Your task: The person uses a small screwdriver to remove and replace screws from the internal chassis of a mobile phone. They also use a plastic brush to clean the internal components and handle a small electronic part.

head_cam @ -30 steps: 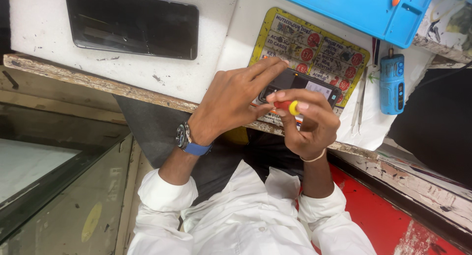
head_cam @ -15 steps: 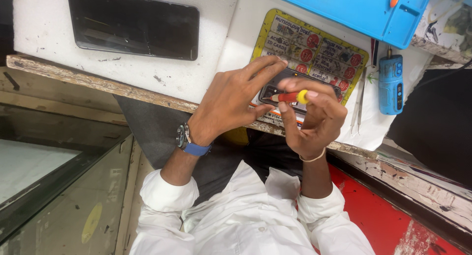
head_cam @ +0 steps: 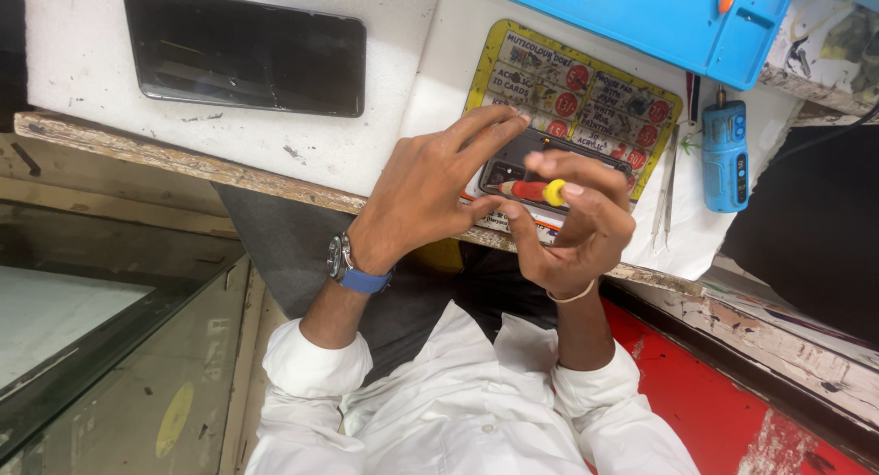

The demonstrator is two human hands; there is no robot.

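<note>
Small dark device (head_cam: 549, 159) lies flat on a yellow printed card (head_cam: 586, 91) near the front edge of the white worktop (head_cam: 385, 155), partly covered by both hands. The left hand (head_cam: 430, 187) rests on it with fingers spread and extended, gripping nothing, pinning its near-left end. The right hand (head_cam: 577, 223) is curled around a red screwdriver with a yellow cap (head_cam: 536, 191), thumb and fingertips closed on the handle; the tip is hidden, so its seating cannot be confirmed. Judgement: the step is done well if the driver is kept in line with the screw, pressure is light and steady, and the left fingers hold the device from sliding. A dark phone (head_cam: 245, 49), a blue mat (head_cam: 641, 22), tweezers (head_cam: 664, 196) and a blue tool (head_cam: 725, 155) lie apart.
</note>
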